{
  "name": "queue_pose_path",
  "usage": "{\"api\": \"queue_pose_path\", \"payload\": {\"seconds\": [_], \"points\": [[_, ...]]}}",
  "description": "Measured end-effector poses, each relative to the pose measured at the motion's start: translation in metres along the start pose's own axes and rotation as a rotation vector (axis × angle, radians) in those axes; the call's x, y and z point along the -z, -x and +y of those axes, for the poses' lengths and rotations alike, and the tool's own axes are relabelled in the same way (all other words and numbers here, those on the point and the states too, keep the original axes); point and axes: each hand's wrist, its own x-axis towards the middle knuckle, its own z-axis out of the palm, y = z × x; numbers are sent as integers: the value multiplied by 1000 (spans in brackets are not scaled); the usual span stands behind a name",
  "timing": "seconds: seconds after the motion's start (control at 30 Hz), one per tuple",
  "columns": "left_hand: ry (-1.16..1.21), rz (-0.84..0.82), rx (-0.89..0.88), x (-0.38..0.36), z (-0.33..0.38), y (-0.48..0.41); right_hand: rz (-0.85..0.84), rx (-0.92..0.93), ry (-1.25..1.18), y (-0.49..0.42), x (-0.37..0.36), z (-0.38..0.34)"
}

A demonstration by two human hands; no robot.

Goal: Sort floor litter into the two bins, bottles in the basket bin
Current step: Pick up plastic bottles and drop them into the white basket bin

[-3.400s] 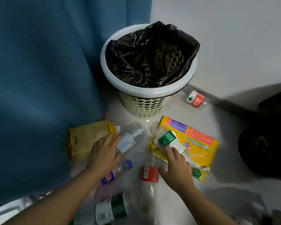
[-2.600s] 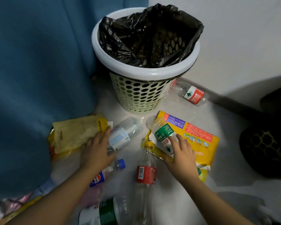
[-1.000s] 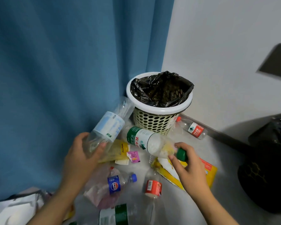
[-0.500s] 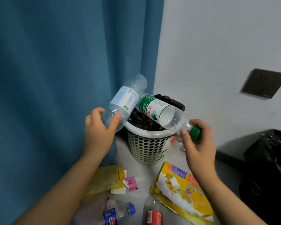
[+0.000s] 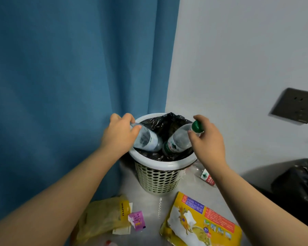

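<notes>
Clear bottle (image 5: 146,141) is being gripped at its upper end: fingers (image 5: 129,117) and thumb of the left hand (image 5: 119,137) are curling round it. It is slanting down, with its lower end inside the basket bin (image 5: 164,165). I am reading a pale label on it, text too blurred to note.

Green-capped bottle (image 5: 178,141) is being pinched at the neck, just under the green cap (image 5: 196,126), between thumb and fingertips (image 5: 191,134) of the right hand (image 5: 208,142). It is leaning the opposite way, base down in the bin, just beside the clear bottle; I cannot tell whether the two are touching.

Both are lying against the black liner (image 5: 167,121).

On the floor (image 5: 149,201) I am seeing:
- a red-labelled bottle (image 5: 207,178), partly behind the right forearm
- a yellow packet (image 5: 203,222)
- a yellow bag (image 5: 103,217)
- a pink sachet (image 5: 136,220) touching that bag

A black-bagged bin (image 5: 299,183) is standing far right. A blue curtain (image 5: 69,68) is hanging at left, and a wall socket (image 5: 295,105) is showing on the right.
</notes>
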Motion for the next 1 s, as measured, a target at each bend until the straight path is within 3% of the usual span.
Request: {"api": "queue_pose_path", "payload": {"seconds": [0.27, 0.53, 0.87, 1.0], "points": [[-242, -164, -172, -45, 8, -17, -318, -26, 256, -13, -34, 12], [-307, -330, -225, -92, -3, -23, -689, -59, 433, -13, -56, 22], [-246, -563, -62, -110, -6, -32, -928, -74, 619, -12, -69, 26], [-302, -592, -68, -112, -4, -31, -938, -70, 657, -12, -72, 26]]}}
